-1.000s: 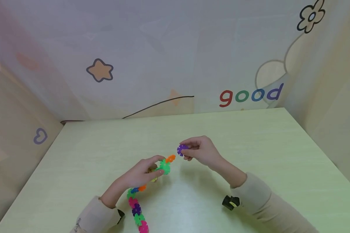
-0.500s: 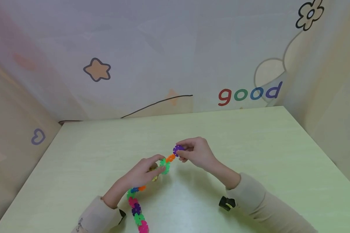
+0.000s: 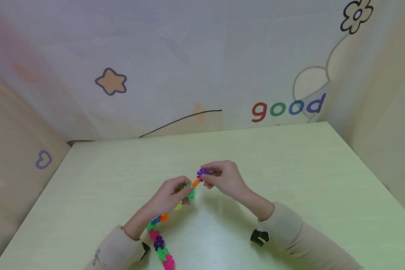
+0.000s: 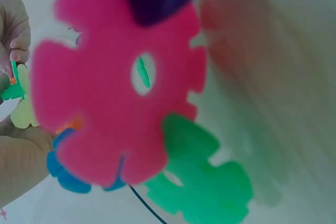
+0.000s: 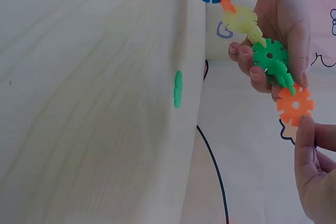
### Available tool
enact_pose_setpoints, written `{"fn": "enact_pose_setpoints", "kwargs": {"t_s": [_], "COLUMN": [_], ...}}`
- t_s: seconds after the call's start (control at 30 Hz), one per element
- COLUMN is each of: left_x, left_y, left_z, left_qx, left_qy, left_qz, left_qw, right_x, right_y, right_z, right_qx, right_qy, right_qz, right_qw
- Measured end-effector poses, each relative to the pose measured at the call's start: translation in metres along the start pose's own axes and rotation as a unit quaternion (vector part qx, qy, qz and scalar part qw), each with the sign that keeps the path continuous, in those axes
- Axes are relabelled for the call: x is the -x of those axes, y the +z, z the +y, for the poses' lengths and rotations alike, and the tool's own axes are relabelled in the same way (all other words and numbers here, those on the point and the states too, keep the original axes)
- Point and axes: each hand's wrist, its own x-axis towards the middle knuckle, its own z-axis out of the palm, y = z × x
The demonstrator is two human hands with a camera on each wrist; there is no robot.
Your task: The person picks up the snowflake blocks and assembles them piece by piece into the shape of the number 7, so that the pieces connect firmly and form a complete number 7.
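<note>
A chain of colourful notched plastic discs curves up from the front of the table in the head view. My left hand [image 3: 170, 195] grips it near its upper end, thumb and fingers round the green discs [image 3: 191, 194]; a yellow disc [image 3: 178, 206] hangs just below. Past them an orange disc [image 3: 196, 182] sticks out. My right hand [image 3: 227, 179] pinches a purple disc [image 3: 202, 173] between thumb and fingertips, its edge right at the orange disc. In the right wrist view the right fingers mostly hide the purple disc. A pink disc [image 4: 105, 77] fills the left wrist view.
The chain's lower part, with a pink disc [image 3: 169, 262] at the frame's bottom, runs between the forearms over the pale green table [image 3: 273, 161]. A small green piece [image 5: 178, 90] shows on the table in the right wrist view. A printed cloth [image 3: 175, 56] stands behind.
My right hand has moved left, bringing the purple disc from apart to the orange disc. The left fingers have curled further round the green discs.
</note>
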Motion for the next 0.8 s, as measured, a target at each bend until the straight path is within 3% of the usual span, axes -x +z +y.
{"fn": "enact_pose_setpoints", "kwargs": {"t_s": [0.3, 0.4, 0.6, 0.8], "left_x": [-0.0002, -0.0007, -0.0009, -0.0023], "left_y": [0.0003, 0.0007, 0.0014, 0.0030], "left_z": [0.0005, 0.0012, 0.0041, 0.0077], "left_qx": [0.026, 0.026, 0.041, 0.053], "left_qy": [-0.016, -0.009, 0.005, -0.027], "left_qz": [-0.012, -0.008, 0.028, 0.072], "left_qw": [0.9994, 0.9996, 0.9987, 0.9956], "right_x": [0.0020, 0.0031, 0.0053, 0.0077], "right_y": [-0.0046, -0.0046, -0.0008, 0.0038], "right_z": [0.0074, 0.0084, 0.0095, 0.0096], "right_qx": [-0.011, -0.005, -0.016, -0.026], "right_qy": [0.009, 0.014, -0.002, -0.029], "right_qz": [-0.045, -0.054, -0.039, -0.022], "right_qw": [0.9989, 0.9984, 0.9991, 0.9990]}}
